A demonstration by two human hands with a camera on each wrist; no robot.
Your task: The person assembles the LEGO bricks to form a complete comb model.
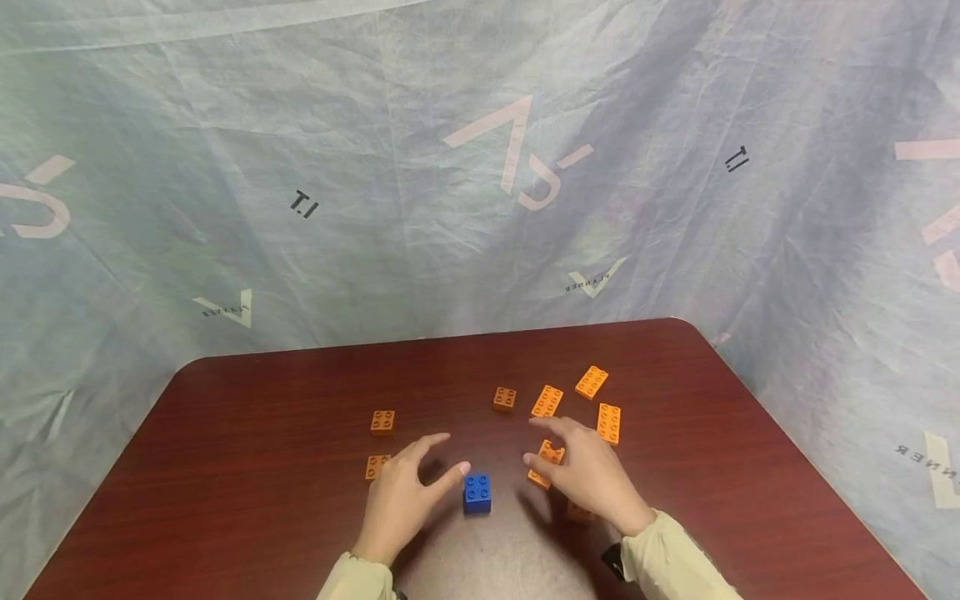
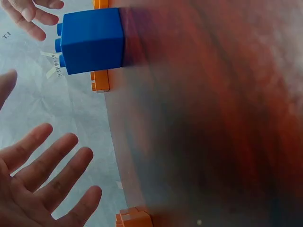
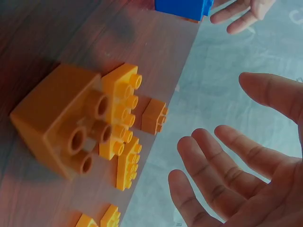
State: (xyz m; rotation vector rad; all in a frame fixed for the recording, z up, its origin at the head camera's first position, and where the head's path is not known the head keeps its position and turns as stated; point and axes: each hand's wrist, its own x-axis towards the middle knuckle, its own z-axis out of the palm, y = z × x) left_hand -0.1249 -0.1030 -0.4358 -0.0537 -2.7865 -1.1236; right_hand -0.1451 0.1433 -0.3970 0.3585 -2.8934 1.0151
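A blue toy building brick (image 1: pixel 477 493) with studs on top stands on the table between the two hands. Just to its left, the left hand (image 1: pixel 402 497) hovers with fingers spread, its thumb tip near the brick's top edge. Over on the right, the right hand (image 1: pixel 588 471) hangs above a long orange brick (image 1: pixel 542 477) and partly covers it. Neither hand holds anything. A small orange brick (image 1: pixel 375 467) shows partly behind the left hand. Beneath the right wrist sits another orange brick (image 3: pixel 57 113), large in the right wrist view.
Two small orange bricks, one at left (image 1: pixel 382 422) and one at centre (image 1: pixel 505 399), lie farther back. Three long orange bricks (image 1: pixel 592 382) are grouped at the right. The dark red table (image 1: pixel 285 392) meets a printed cloth curtain (image 1: pixel 405 183) behind.
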